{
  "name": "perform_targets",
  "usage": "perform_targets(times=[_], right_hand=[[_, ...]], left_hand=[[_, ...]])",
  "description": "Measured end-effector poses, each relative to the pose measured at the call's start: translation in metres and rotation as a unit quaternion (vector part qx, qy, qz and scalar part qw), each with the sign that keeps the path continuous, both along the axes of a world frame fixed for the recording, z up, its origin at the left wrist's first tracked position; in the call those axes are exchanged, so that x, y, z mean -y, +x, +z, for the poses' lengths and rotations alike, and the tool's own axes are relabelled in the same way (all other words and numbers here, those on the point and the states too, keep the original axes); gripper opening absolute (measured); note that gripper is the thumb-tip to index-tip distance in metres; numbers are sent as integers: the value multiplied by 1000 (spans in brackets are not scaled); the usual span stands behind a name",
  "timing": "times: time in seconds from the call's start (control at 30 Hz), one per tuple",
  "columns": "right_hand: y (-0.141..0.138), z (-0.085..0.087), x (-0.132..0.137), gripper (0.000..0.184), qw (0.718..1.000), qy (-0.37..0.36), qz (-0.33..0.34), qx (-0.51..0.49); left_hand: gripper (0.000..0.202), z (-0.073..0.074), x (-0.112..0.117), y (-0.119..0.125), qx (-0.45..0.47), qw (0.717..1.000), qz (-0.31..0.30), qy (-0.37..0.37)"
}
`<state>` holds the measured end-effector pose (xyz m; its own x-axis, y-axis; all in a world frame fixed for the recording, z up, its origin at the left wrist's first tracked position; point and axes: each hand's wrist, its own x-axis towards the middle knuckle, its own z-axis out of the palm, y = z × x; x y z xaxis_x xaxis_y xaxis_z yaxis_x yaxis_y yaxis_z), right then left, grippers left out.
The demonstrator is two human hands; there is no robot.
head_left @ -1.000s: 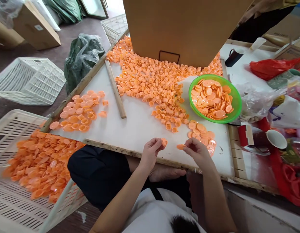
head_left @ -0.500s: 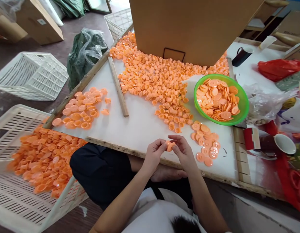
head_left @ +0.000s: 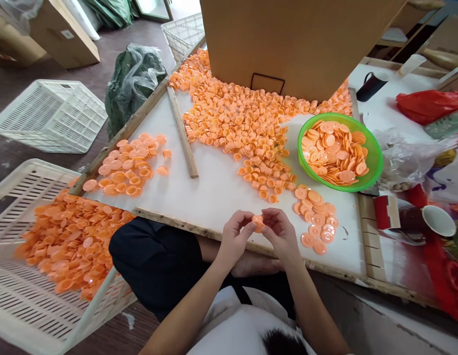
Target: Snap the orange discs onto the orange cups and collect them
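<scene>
Over the table's front edge, my left hand (head_left: 234, 232) and my right hand (head_left: 282, 233) pinch a small orange plastic piece (head_left: 257, 223) between thumbs and fingertips. Fingers partly cover it, so I cannot tell whether it is one part or two pressed together. Flat orange discs (head_left: 319, 225) lie to the right of my right hand. A heap of small orange plastic cups (head_left: 264, 172) spreads beyond both hands. More discs fill a green bowl (head_left: 302, 165) at the right. Cup-and-disc pieces (head_left: 127, 165) are grouped at the table's left corner.
A wooden strip (head_left: 182, 133) divides the white tabletop (head_left: 214, 182). A large cardboard box (head_left: 295, 44) stands behind the heap. At lower left, a white crate (head_left: 14, 281) holds many orange pieces. Mugs (head_left: 432, 220) and bags (head_left: 432, 106) crowd the right side.
My right fingers have curled in closer around the orange piece, and it now looks more upright between my hands. The whole view has shifted very slightly.
</scene>
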<state>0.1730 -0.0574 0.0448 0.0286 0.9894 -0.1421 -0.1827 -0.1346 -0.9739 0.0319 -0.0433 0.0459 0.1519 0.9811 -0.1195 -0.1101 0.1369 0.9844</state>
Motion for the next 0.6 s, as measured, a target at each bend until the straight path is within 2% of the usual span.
perform_targets(times=[0.13, 0.23, 0.37, 0.6], right_hand=[[-2, -2, 0, 27, 1000, -6, -3, -17], [-3, -3, -1, 28, 1000, -6, -8, 1], [-4, -7, -1, 40, 1000, 2, 14, 7], [-8, -14, -3, 34, 1000, -9, -4, 21]], left_hand=[[12, 2, 1, -1, -60, 997, -6, 45], [16, 1, 1, 0, -43, 999, 3, 7], [19, -1, 3, 2, -3, 999, 20, -46], [16, -5, 2, 3, -49, 998, 36, -9]])
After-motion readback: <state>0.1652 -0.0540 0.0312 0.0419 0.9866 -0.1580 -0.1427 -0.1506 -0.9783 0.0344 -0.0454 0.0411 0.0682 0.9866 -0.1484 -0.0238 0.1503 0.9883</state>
